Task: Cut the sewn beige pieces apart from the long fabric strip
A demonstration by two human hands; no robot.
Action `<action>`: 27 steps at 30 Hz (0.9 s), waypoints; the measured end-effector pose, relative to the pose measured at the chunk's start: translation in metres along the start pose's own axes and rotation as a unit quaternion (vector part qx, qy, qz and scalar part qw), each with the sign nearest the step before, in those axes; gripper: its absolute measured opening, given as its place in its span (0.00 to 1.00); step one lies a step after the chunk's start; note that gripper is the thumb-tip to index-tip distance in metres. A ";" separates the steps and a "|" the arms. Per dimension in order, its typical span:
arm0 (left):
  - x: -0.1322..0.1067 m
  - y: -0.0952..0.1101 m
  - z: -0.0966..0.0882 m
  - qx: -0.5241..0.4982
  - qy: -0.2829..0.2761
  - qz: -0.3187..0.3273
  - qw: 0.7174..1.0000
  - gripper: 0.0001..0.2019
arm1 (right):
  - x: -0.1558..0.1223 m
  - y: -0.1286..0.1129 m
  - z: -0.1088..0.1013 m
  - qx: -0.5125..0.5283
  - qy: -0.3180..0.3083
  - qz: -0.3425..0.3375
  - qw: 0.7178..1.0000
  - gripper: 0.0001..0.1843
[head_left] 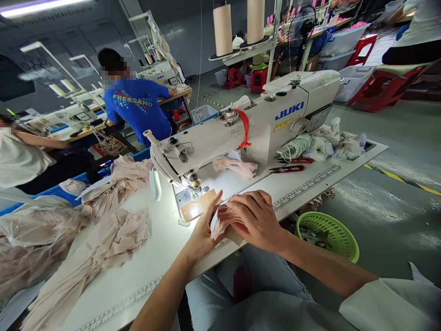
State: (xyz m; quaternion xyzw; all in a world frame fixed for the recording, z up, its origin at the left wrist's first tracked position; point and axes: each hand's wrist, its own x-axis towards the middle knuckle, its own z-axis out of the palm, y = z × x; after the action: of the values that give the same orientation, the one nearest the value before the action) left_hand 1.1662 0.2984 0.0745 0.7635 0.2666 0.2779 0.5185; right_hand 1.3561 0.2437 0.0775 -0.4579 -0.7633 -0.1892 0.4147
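Both my hands meet at the front edge of the white sewing table (144, 271), closed on a small pale pink fabric piece (223, 219). My left hand (203, 230) pinches its left side, thumb pointing toward the needle. My right hand (257, 218) covers it from the right, fingers curled over the cloth. The fabric lies just in front of the lit needle area (193, 181) of a white JUKI sewing machine (248, 126).
Heaps of beige fabric strips (103, 230) cover the table's left. Red-handled snips (287, 169), a coil of white cord (296, 147) and fabric scraps (337, 140) lie right. A green basket (327, 234) sits on the floor. A person in blue (138, 108) works ahead; another person's arm shows far left.
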 end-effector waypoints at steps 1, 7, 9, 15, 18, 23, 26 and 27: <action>0.000 0.000 0.000 0.004 0.002 0.006 1.000 0.39 | 0.000 0.000 0.000 0.004 -0.006 0.004 1.000 0.15; 0.001 0.000 0.000 0.048 0.009 0.031 0.998 0.39 | 0.005 0.000 0.000 0.030 -0.048 0.019 0.998 0.14; 0.000 -0.001 -0.001 0.039 0.003 0.022 0.999 0.39 | 0.005 0.000 -0.001 0.026 -0.055 0.011 0.998 0.12; -0.001 -0.006 0.000 -0.039 -0.008 0.001 0.999 0.44 | 0.003 -0.002 -0.003 -0.016 -0.040 -0.025 0.999 0.05; 0.000 -0.007 0.001 -0.070 -0.009 0.005 0.998 0.44 | 0.002 -0.003 -0.003 -0.014 -0.012 -0.040 0.999 0.06; 0.001 -0.007 0.000 -0.039 0.001 0.007 0.999 0.42 | 0.000 -0.003 -0.001 0.013 -0.030 -0.039 0.999 0.08; 0.001 -0.006 0.001 0.002 0.005 0.010 1.000 0.42 | -0.001 -0.003 -0.001 0.039 -0.058 -0.029 0.997 0.10; 0.001 -0.005 0.001 0.010 0.001 0.009 1.000 0.42 | -0.002 -0.003 -0.001 0.051 -0.067 -0.022 0.996 0.12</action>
State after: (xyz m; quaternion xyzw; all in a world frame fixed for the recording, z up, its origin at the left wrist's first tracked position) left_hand 1.1673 0.2999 0.0692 0.7705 0.2636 0.2808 0.5080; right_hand 1.3541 0.2407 0.0770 -0.4308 -0.8080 -0.1277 0.3810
